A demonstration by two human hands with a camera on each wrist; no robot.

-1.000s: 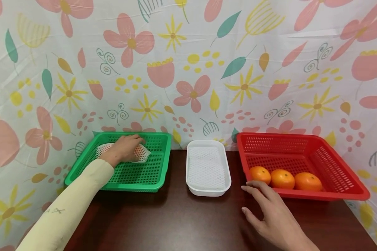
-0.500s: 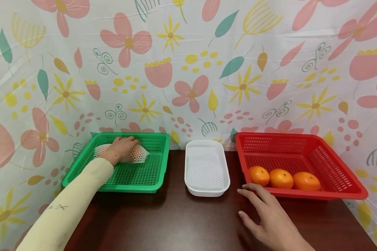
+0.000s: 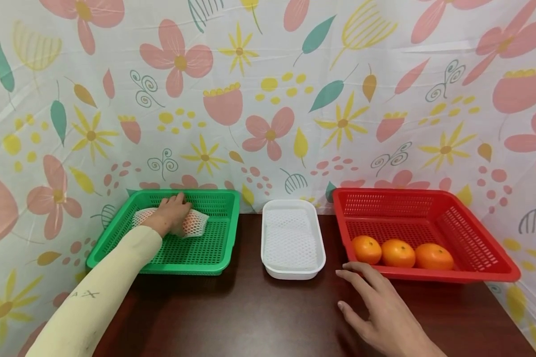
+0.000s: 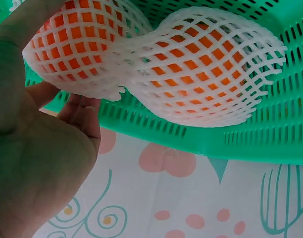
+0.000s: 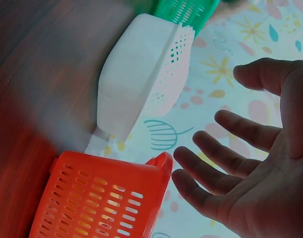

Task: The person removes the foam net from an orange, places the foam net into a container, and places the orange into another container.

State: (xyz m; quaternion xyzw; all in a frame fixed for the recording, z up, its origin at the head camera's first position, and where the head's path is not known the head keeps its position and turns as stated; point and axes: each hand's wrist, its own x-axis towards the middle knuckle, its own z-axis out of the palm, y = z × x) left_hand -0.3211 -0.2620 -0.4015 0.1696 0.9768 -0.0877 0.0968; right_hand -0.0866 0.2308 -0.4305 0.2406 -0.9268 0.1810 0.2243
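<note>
In the head view my left hand reaches into the green basket and grips an orange in a white foam net. The left wrist view shows thumb and fingers around this netted orange. Right beside it lies a second netted orange, untouched by the fingers. My right hand hovers over the table by the front left corner of the red basket, fingers spread and holding nothing. Inside that basket, three bare oranges sit in a row along the front wall.
Between the two baskets stands a white tray with a perforated bottom. All three containers rest on a dark brown table. A flower-patterned cloth hangs close behind them.
My left hand has shifted slightly left over the netted orange, and the net's free end has swung a little toward me. The right hand has barely moved. The head view has shifted slightly.
</note>
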